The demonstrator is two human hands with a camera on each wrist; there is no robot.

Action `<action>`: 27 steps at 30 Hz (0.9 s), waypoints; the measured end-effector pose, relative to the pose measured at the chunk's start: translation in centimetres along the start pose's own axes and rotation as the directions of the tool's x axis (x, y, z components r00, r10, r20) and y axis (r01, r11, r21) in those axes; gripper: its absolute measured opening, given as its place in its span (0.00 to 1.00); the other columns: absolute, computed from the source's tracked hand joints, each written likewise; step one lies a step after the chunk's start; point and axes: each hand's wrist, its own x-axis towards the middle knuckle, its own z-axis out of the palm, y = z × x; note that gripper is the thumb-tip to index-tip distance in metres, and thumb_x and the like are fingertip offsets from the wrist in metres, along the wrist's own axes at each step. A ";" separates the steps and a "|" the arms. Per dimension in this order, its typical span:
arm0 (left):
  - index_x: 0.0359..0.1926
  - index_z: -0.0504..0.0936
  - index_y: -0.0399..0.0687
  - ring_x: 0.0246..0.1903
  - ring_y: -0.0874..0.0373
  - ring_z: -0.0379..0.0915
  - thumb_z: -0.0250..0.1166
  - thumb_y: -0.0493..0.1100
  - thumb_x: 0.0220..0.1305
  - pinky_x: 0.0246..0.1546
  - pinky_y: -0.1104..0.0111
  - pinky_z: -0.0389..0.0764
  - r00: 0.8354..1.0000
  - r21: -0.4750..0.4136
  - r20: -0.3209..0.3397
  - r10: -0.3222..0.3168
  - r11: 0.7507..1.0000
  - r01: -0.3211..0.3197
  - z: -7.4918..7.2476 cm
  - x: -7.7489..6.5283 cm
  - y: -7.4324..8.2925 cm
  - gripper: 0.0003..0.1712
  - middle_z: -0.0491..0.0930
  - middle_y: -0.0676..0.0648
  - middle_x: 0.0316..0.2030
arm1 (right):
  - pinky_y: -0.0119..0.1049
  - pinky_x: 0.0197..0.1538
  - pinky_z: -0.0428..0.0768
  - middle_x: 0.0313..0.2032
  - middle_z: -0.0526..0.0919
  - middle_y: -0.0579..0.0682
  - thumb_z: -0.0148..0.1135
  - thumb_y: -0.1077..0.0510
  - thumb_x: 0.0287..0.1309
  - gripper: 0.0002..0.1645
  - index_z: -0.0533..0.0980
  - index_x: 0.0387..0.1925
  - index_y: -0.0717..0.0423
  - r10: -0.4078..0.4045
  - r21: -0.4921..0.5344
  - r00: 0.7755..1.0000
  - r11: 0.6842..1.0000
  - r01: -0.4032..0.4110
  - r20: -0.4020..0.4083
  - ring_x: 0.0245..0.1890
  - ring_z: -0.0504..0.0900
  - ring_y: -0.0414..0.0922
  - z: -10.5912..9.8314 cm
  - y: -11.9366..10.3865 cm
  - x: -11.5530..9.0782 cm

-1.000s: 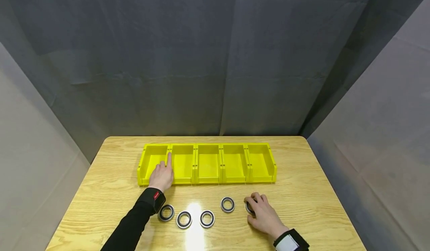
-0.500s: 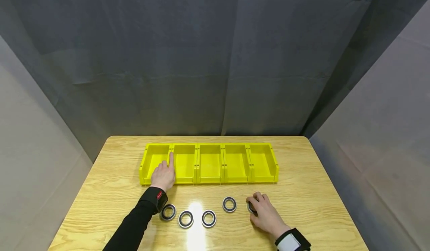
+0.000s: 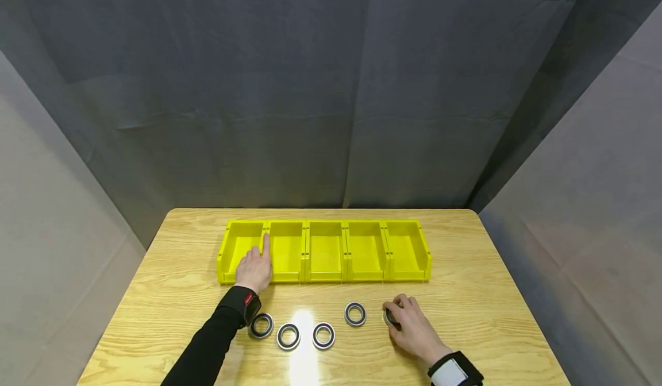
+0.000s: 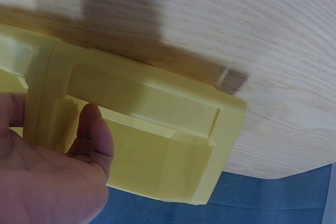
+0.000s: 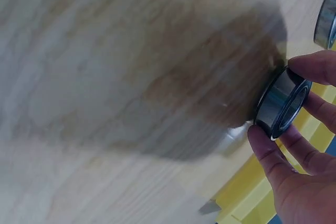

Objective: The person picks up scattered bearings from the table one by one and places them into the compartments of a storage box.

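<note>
A row of yellow storage bins (image 3: 324, 252) stands at the back of the table. My left hand (image 3: 253, 270) straddles the divider between the two leftmost bins, its index finger lying along the top. In the left wrist view, curled fingers (image 4: 94, 137) are inside the end bin, with the thumb on the divider's other side. At the right, my right hand (image 3: 415, 329) grips a ball bearing (image 5: 277, 103) by its outer rim between thumb and fingers. That bearing is low at the wooden tabletop, partly hidden by the fingers in the head view.
Several more bearings lie flat in front of the bins: one beside the left wrist (image 3: 261, 325), two near the middle (image 3: 288, 346), and another (image 3: 355, 323) left of the right hand. Dark cloth (image 3: 331, 116) hangs behind the wooden table (image 3: 496, 317), with pale panels at both sides.
The whole head view has shifted slightly, moving everything a little to the right. Both hands keep their places relative to the bins and the bearing.
</note>
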 end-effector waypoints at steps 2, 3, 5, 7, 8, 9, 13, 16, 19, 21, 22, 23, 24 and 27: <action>0.79 0.47 0.38 0.39 0.42 0.71 0.59 0.41 0.70 0.39 0.56 0.74 1.000 0.002 0.003 -0.001 1.000 0.001 0.0 -0.1 0.0 0.44 0.72 0.34 0.41 | 0.45 0.47 0.80 0.46 0.78 0.52 0.76 0.62 0.48 0.24 0.82 0.50 0.54 -0.005 -0.008 1.000 1.000 0.005 -0.014 0.46 0.74 0.49 -0.1 0.2 0.1; 0.79 0.48 0.38 0.39 0.42 0.71 0.59 0.41 0.70 0.38 0.57 0.74 1.000 0.001 0.001 0.000 1.000 0.000 -0.1 -0.1 0.1 0.44 0.72 0.33 0.41 | 0.45 0.46 0.79 0.46 0.78 0.52 0.76 0.62 0.48 0.24 0.82 0.50 0.54 -0.006 -0.012 1.000 1.000 0.006 -0.021 0.46 0.74 0.49 -0.2 0.2 0.1; 0.79 0.48 0.38 0.39 0.43 0.71 0.59 0.41 0.70 0.38 0.57 0.74 1.000 0.005 0.003 -0.001 1.000 0.001 -0.1 -0.1 0.1 0.43 0.72 0.33 0.42 | 0.45 0.46 0.79 0.46 0.78 0.53 0.76 0.62 0.48 0.25 0.82 0.51 0.55 -0.009 -0.017 0.999 1.000 0.009 -0.033 0.45 0.74 0.50 -0.5 0.3 0.3; 0.79 0.48 0.38 0.39 0.43 0.71 0.58 0.41 0.71 0.38 0.57 0.74 1.000 0.006 0.005 0.000 1.000 0.000 -0.1 -0.1 0.2 0.43 0.72 0.33 0.42 | 0.45 0.46 0.79 0.46 0.78 0.54 0.76 0.62 0.48 0.25 0.82 0.51 0.56 -0.009 -0.021 0.999 1.000 0.008 -0.045 0.45 0.74 0.50 -1.0 0.5 0.5; 0.79 0.48 0.38 0.39 0.43 0.71 0.58 0.41 0.71 0.38 0.57 0.74 1.000 0.006 0.007 -0.002 1.000 0.002 -0.1 -0.1 0.2 0.43 0.72 0.33 0.42 | 0.45 0.46 0.79 0.46 0.78 0.54 0.76 0.63 0.48 0.25 0.82 0.51 0.56 -0.012 -0.020 0.998 1.000 0.011 -0.054 0.45 0.74 0.51 -1.2 0.5 0.7; 0.79 0.48 0.38 0.39 0.43 0.71 0.58 0.41 0.71 0.39 0.57 0.74 1.000 0.007 0.010 -0.003 1.000 0.003 -0.1 -0.1 0.2 0.43 0.72 0.33 0.42 | 0.46 0.46 0.79 0.46 0.78 0.55 0.76 0.63 0.48 0.25 0.82 0.51 0.57 -0.014 -0.018 0.998 1.000 0.013 -0.062 0.45 0.74 0.52 -1.4 0.6 0.8; 0.79 0.47 0.39 0.39 0.43 0.71 0.59 0.41 0.71 0.39 0.56 0.74 1.000 0.004 0.019 -0.010 1.000 0.010 -0.2 -0.1 0.2 0.44 0.72 0.33 0.43 | 0.50 0.50 0.79 0.47 0.79 0.59 0.75 0.64 0.49 0.25 0.81 0.52 0.58 -0.020 -0.006 0.996 1.000 0.019 -0.084 0.49 0.76 0.57 -2.3 1.0 1.6; 0.79 0.47 0.39 0.39 0.43 0.70 0.59 0.41 0.70 0.40 0.56 0.74 1.000 -0.001 0.012 -0.013 1.000 0.013 -0.2 -0.1 0.1 0.44 0.72 0.33 0.42 | 0.51 0.50 0.79 0.48 0.79 0.60 0.75 0.64 0.49 0.26 0.81 0.53 0.59 -0.015 -0.005 0.996 1.000 0.014 -0.091 0.50 0.76 0.59 -2.9 1.3 2.1; 0.79 0.47 0.39 0.38 0.43 0.70 0.58 0.40 0.70 0.40 0.56 0.73 1.000 -0.007 0.005 -0.012 1.000 0.012 -0.3 -0.1 0.1 0.43 0.71 0.34 0.40 | 0.49 0.48 0.80 0.48 0.78 0.61 0.75 0.64 0.49 0.26 0.81 0.53 0.60 -0.021 -0.019 0.993 1.000 0.019 -0.113 0.48 0.76 0.59 -3.6 1.5 2.5; 0.79 0.47 0.39 0.37 0.43 0.69 0.57 0.40 0.71 0.40 0.56 0.73 1.000 -0.013 0.005 -0.013 1.000 0.014 -0.4 -0.1 0.1 0.43 0.71 0.34 0.40 | 0.49 0.46 0.80 0.47 0.78 0.62 0.75 0.65 0.48 0.26 0.81 0.53 0.61 -0.035 -0.026 0.990 0.999 0.032 -0.137 0.47 0.76 0.59 -4.1 1.6 2.8; 0.79 0.47 0.39 0.37 0.43 0.69 0.57 0.40 0.71 0.40 0.56 0.73 1.000 -0.014 0.005 -0.014 1.000 0.014 -0.4 -0.1 0.1 0.43 0.71 0.34 0.40 | 0.49 0.45 0.80 0.47 0.78 0.62 0.75 0.65 0.48 0.26 0.81 0.52 0.61 -0.041 -0.031 0.988 0.999 0.036 -0.147 0.46 0.76 0.59 -4.3 1.7 3.0; 0.79 0.48 0.39 0.38 0.43 0.69 0.58 0.40 0.70 0.40 0.56 0.73 1.000 -0.016 0.007 -0.016 1.000 0.016 -0.5 -0.1 0.1 0.43 0.71 0.34 0.40 | 0.48 0.45 0.80 0.47 0.78 0.62 0.75 0.65 0.48 0.26 0.81 0.52 0.61 -0.046 -0.030 0.987 0.999 0.042 -0.155 0.46 0.76 0.59 -4.5 1.7 3.1; 0.79 0.47 0.39 0.39 0.42 0.70 0.58 0.40 0.71 0.41 0.56 0.73 1.000 -0.015 0.013 -0.019 1.000 0.019 -0.5 -0.1 0.2 0.43 0.71 0.34 0.41 | 0.49 0.44 0.81 0.47 0.78 0.62 0.75 0.65 0.48 0.26 0.81 0.52 0.61 -0.050 -0.032 0.986 0.998 0.045 -0.162 0.46 0.76 0.59 -4.7 1.8 3.2; 0.79 0.46 0.40 0.41 0.42 0.70 0.58 0.40 0.71 0.42 0.56 0.74 0.999 -0.016 0.029 -0.025 1.000 0.025 -0.6 -0.2 0.3 0.44 0.71 0.34 0.42 | 0.50 0.45 0.81 0.47 0.78 0.64 0.75 0.65 0.48 0.27 0.80 0.53 0.62 -0.044 -0.029 0.986 0.999 0.040 -0.161 0.47 0.76 0.61 -5.2 2.1 3.6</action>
